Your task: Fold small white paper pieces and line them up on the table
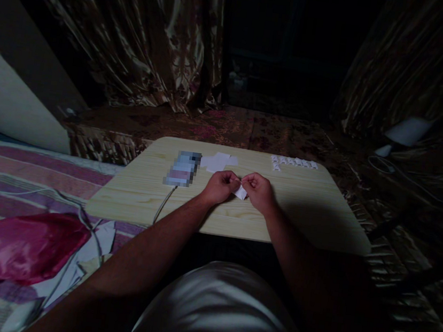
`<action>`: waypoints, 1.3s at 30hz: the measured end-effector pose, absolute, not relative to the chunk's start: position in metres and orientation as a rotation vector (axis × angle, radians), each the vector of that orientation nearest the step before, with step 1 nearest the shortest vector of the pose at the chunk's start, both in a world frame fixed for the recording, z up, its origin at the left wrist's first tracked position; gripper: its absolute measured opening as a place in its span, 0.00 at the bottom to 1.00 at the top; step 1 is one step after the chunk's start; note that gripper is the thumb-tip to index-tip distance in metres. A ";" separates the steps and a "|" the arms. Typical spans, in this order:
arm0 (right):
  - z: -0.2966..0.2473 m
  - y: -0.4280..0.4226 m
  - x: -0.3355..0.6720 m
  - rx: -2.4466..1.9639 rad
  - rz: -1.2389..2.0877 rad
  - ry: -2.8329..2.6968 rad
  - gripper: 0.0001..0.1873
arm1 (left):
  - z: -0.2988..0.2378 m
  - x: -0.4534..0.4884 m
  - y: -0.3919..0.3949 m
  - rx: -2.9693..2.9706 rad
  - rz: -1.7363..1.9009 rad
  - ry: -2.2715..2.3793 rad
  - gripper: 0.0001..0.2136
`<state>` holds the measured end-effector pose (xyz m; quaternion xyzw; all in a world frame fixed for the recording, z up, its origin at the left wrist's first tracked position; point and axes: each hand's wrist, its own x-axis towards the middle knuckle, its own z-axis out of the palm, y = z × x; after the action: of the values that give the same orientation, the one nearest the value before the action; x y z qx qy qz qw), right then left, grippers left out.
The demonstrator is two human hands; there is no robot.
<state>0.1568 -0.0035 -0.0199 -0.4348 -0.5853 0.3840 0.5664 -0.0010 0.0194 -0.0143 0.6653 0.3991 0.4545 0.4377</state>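
Between my two hands, over the light wooden table [132,198], is a small piece of white paper [241,192] with a fold line across it. My left hand [221,186] pinches its upper left part between thumb and fingers. On the other side, my right hand [259,191] pinches the upper right part, fingertips close to those of the left. The paper's top edge is hidden by the fingers. Beyond my left hand lie loose white paper sheets [217,161], overlapping one another. Small folded white papers [298,162] sit in rows near the table's far right edge.
A phone-like device [183,169], blurred out, lies left of my hands with a cable [164,205] running off the near edge. A shiny pink cloth [21,249] and papers [95,242] rest on the striped bedding at left. A white lamp [407,130] stands at far right.
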 end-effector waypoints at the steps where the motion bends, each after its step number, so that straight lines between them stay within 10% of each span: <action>1: -0.019 -0.004 0.156 -1.024 0.907 -1.363 0.12 | -0.015 -0.001 0.020 1.654 1.140 0.985 0.10; 39: -0.021 -0.004 0.156 -1.124 0.864 -1.402 0.06 | -0.014 0.000 0.020 1.593 1.209 0.951 0.09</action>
<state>0.1558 -0.0035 -0.0207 -0.4733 -0.5906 0.3637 0.5430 -0.0002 0.0195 -0.0143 0.6434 0.3842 0.4885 0.4471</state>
